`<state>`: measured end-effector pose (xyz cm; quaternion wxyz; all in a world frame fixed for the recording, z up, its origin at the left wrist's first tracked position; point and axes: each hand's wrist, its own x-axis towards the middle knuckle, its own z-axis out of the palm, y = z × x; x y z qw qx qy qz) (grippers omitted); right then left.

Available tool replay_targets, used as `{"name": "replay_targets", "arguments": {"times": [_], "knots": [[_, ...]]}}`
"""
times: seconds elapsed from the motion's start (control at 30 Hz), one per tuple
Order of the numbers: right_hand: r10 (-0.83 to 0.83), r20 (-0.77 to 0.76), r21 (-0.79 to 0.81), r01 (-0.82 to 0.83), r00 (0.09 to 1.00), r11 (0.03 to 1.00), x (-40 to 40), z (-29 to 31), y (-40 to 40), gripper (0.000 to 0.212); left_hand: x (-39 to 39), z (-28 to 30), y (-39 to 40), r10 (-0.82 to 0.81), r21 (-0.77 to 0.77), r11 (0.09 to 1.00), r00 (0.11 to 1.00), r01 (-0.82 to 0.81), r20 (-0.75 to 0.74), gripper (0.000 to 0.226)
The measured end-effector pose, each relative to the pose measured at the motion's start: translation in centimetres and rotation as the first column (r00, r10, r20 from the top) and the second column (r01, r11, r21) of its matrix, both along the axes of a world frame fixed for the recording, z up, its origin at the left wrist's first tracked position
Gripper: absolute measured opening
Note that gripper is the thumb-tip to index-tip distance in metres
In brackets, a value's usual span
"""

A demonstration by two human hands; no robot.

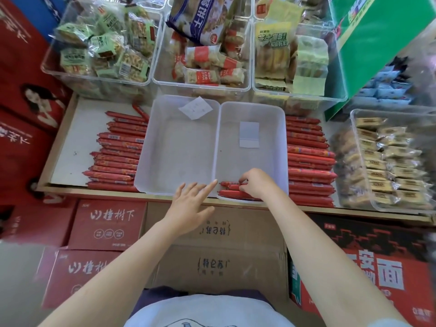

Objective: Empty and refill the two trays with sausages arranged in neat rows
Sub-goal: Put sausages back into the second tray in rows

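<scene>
Two clear plastic trays stand side by side on the shelf. The left tray (151, 147) holds only a slip of paper (195, 107). The right tray (279, 138) holds a white label (249, 134) and a few red sausages (230, 193) at its near end. My right hand (256, 182) is inside the right tray, fingers curled on those sausages. My left hand (191, 206) hovers with straight fingers at the near rim where the trays meet. Loose sausages lie piled left (115, 156) and right (309, 161) of the trays.
Clear bins of packaged snacks (203, 55) fill the back row. Another bin of wrapped biscuits (387, 159) sits at the right. A green box (382, 34) stands back right. Red and brown cartons (219, 232) are stacked below the shelf edge.
</scene>
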<state>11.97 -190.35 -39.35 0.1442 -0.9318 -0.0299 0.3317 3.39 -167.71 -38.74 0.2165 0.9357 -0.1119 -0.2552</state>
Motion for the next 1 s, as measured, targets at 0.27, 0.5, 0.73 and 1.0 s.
{"name": "replay_targets", "arguments": {"times": [0.27, 0.5, 0.73, 1.0], "knots": [[-0.151, 0.309, 0.286, 0.059, 0.939, 0.956, 0.4, 3.6, 7.4, 0.019, -2.7, -0.3, 7.6, 0.603, -0.271, 0.797, 0.731, -0.54, 0.32, 0.066], [0.02, 0.423, 0.393, -0.204, 0.906, 0.896, 0.5, 4.5, 24.1, 0.02, -5.6, -4.0, 19.4, 0.565, 0.101, 0.803, 0.805, -0.587, 0.182, 0.069], [0.266, 0.297, 0.208, -0.334, 0.917, 0.919, 0.3, 1.4, 33.8, 0.039, -6.1, -5.7, 24.6, 0.305, 0.191, 0.926, 0.944, -0.325, 0.13, 0.073], [0.367, 0.399, -0.256, -0.282, 0.84, 0.925, 0.4, -1.9, 38.4, 0.062, -5.9, -6.2, 26.5, 0.253, 0.127, 0.957, 0.964, -0.262, 0.087, 0.081]]}}
